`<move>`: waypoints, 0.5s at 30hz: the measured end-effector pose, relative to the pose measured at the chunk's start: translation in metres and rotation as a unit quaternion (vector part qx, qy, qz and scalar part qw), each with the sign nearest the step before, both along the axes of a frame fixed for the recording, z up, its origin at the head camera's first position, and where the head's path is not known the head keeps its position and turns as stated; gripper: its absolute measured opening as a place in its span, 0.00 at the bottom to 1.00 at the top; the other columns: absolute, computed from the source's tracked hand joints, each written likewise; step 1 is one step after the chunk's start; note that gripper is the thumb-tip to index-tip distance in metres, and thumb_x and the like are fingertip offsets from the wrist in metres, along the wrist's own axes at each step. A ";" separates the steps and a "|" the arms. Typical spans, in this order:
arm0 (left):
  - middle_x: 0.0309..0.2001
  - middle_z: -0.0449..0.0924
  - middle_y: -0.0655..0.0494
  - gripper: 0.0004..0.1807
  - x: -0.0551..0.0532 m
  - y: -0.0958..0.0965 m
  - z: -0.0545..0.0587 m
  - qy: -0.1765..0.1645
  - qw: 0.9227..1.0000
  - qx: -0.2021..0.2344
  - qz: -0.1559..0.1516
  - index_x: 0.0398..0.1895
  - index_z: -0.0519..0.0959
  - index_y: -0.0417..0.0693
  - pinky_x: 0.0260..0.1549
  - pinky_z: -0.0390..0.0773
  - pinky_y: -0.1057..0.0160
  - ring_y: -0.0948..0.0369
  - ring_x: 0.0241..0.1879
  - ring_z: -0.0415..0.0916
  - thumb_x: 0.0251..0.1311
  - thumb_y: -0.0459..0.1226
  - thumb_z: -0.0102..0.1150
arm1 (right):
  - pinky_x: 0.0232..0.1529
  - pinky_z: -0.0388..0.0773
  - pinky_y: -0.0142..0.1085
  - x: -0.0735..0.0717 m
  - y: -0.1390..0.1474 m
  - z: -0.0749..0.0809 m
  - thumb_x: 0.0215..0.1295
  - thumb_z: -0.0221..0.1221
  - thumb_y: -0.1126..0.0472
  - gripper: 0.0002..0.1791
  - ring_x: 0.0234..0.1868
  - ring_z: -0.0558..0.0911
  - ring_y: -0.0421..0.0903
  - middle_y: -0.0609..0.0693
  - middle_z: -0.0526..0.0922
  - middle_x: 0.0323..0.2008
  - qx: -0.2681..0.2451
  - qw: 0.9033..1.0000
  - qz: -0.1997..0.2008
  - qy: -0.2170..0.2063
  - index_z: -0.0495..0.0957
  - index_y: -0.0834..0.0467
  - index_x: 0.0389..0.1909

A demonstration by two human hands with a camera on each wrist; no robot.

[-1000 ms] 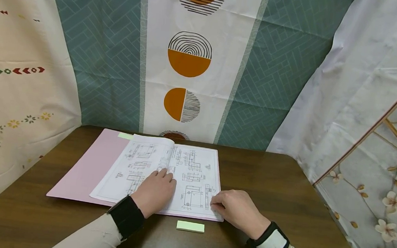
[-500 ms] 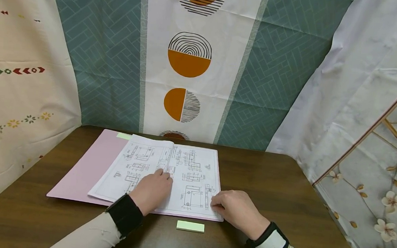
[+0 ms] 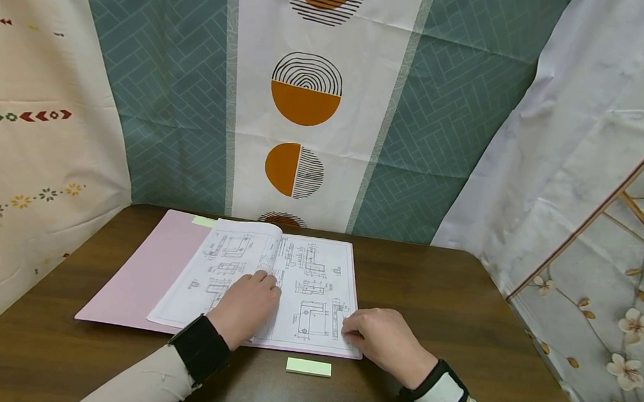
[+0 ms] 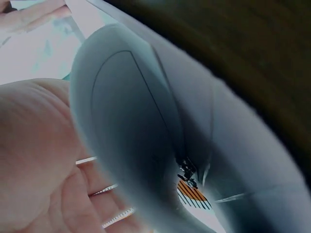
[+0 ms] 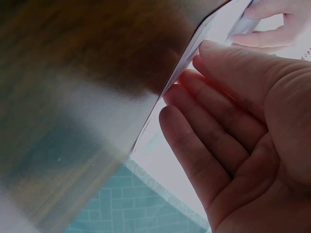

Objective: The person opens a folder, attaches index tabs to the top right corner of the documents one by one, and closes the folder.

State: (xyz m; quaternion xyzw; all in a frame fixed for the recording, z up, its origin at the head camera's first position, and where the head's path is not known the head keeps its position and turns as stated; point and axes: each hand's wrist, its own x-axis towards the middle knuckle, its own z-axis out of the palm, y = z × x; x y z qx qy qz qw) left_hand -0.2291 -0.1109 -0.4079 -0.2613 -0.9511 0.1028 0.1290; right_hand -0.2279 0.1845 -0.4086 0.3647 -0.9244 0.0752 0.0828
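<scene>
A booklet of technical drawings lies open inside a pink folder (image 3: 140, 269). Its left page (image 3: 180, 300) bulges up in a curve near the fold, and the left wrist view looks into the rolled page (image 4: 121, 111). My left hand (image 3: 245, 305) lies on that page beside the fold, palm down, fingers pointing away from me. On the right page (image 3: 315, 289), near its lower right corner, rests my right hand (image 3: 382, 338). In the right wrist view its fingers (image 5: 194, 150) are loosely extended against the paper edge, the thumb close to the index finger.
A pale green sticky note pad (image 3: 309, 367) lies on the brown wooden table (image 3: 434, 285), just in front of the folder. Another green sticky note (image 3: 203, 221) shows at the folder's top left, partly under the page. Patterned cloths (image 3: 183, 89) hang behind and at both sides.
My left hand has shifted slightly left. The left page slid a little left, then back right. My right hand has stayed in place.
</scene>
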 end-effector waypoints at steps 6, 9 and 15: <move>0.52 0.88 0.46 0.13 0.003 0.004 0.003 0.024 0.999 0.003 -0.025 0.51 0.90 0.41 0.59 0.83 0.50 0.48 0.55 0.83 0.64 0.33 0.79 | 0.35 0.79 0.33 0.000 0.001 0.000 0.62 0.80 0.65 0.08 0.30 0.77 0.33 0.41 0.91 0.36 0.000 1.000 0.003 0.007 0.94 0.51 0.38; 0.51 0.88 0.47 0.12 0.005 0.008 0.005 0.029 0.999 0.017 -0.042 0.50 0.90 0.42 0.60 0.82 0.50 0.49 0.54 0.83 0.66 0.33 0.77 | 0.35 0.79 0.33 0.000 0.001 0.000 0.62 0.80 0.65 0.08 0.30 0.77 0.33 0.41 0.91 0.36 0.000 1.000 0.004 0.007 0.94 0.51 0.38; 0.44 0.88 0.52 0.08 0.014 0.013 0.004 0.038 0.990 0.081 -0.106 0.47 0.89 0.44 0.51 0.84 0.54 0.54 0.46 0.83 0.69 0.36 0.75 | 0.36 0.81 0.34 0.000 0.001 -0.001 0.62 0.80 0.65 0.08 0.31 0.78 0.33 0.41 0.91 0.37 -0.001 1.000 0.000 0.004 0.94 0.51 0.39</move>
